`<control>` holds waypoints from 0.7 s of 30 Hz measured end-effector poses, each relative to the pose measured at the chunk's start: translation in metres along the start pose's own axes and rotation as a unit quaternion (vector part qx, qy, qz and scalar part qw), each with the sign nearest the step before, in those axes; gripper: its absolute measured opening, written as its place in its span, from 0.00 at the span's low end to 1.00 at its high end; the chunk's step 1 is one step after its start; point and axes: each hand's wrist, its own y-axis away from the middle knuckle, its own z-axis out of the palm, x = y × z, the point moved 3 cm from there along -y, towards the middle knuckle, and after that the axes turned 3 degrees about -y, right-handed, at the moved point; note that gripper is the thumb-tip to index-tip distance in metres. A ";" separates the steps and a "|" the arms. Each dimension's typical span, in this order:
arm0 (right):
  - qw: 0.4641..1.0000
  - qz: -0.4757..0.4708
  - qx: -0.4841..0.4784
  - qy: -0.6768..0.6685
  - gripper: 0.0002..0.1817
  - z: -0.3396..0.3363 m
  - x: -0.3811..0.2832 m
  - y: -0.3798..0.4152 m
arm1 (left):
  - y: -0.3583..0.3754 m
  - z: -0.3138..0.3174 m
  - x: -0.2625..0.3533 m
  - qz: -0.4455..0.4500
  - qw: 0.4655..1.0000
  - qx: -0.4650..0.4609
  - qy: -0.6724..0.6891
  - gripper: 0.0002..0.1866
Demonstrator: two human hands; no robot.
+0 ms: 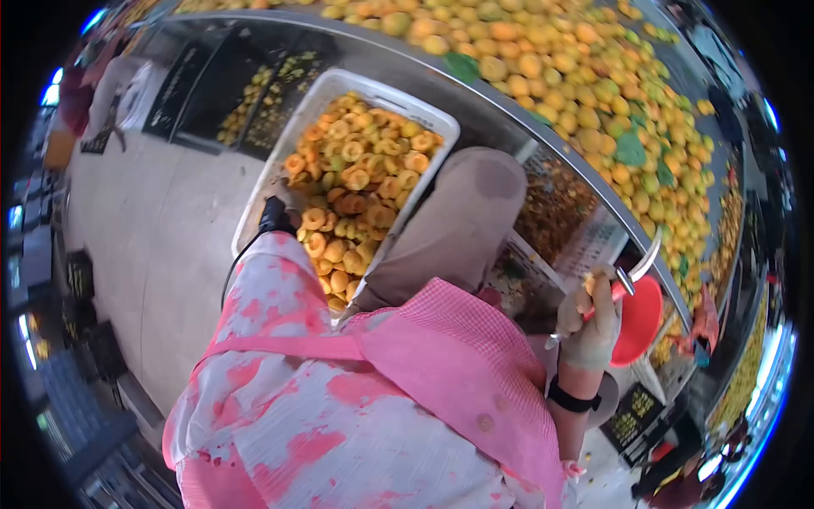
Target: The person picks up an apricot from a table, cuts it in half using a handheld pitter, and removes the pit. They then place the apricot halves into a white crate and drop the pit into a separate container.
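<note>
My right hand (589, 327), in a pale glove, is closed around a curved knife (651, 254) with a red handle. A small orange bit shows by its fingers, too small to name. Close beside this hand is a red bowl (643, 318). My left hand (292, 197) is at the left side of a white crate (254, 199), against the fruit. Its fingers are hidden or too dark to make out. Halved, pitted apricots (356, 178) fill much of the crate, with rounder pieces (339, 276) at the near end.
Whole apricots (543, 59) with some green leaves (630, 148) are heaped on a metal-edged table (373, 34). My bent knee (492, 178) is against the crate's right side. Dark crates (199, 81) stand beyond it. Below the table edge lie brownish scraps (551, 204).
</note>
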 end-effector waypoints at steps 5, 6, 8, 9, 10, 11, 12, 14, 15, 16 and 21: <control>0.996 -0.029 0.087 -0.007 0.09 -0.023 -0.005 -0.003 | -0.014 -0.016 0.011 0.075 0.939 -0.201 0.270 0.18; 0.994 -0.035 0.102 -0.022 0.09 -0.028 -0.007 -0.002 | -0.024 0.017 -0.007 0.079 0.974 -0.111 0.180 0.19; 0.990 -0.039 0.125 -0.043 0.08 -0.046 -0.005 -0.001 | -0.044 0.039 -0.018 -0.014 0.995 0.004 0.097 0.23; 0.989 -0.039 0.134 -0.049 0.08 -0.052 -0.004 -0.002 | -0.024 -0.014 0.026 -0.017 0.996 0.019 0.089 0.21; 0.988 -0.053 0.133 -0.056 0.08 -0.057 -0.003 -0.003 | -0.021 -0.035 0.047 0.007 0.992 0.037 0.119 0.19; 0.984 -0.044 0.166 -0.055 0.07 -0.064 0.000 -0.003 | -0.024 -0.053 0.067 0.030 0.987 0.058 0.150 0.17; 0.978 -0.035 0.199 -0.054 0.07 -0.070 0.002 -0.002 | -0.023 -0.074 0.092 0.028 0.986 0.057 0.155 0.17; 0.977 -0.032 0.205 -0.054 0.09 -0.078 0.004 -0.004 | -0.005 -0.133 0.160 0.015 0.981 0.053 0.185 0.16; 0.975 -0.016 0.215 -0.045 0.11 -0.081 0.003 -0.005 | -0.007 -0.132 0.175 0.075 0.955 0.138 0.251 0.13; 0.975 -0.013 0.213 -0.059 0.09 -0.082 0.000 -0.004 | 0.001 -0.156 0.205 0.091 0.943 0.129 0.295 0.12; 0.968 -0.050 0.231 -0.081 0.07 -0.101 -0.001 -0.005 | 0.041 -0.232 0.332 0.180 0.825 0.071 0.532 0.08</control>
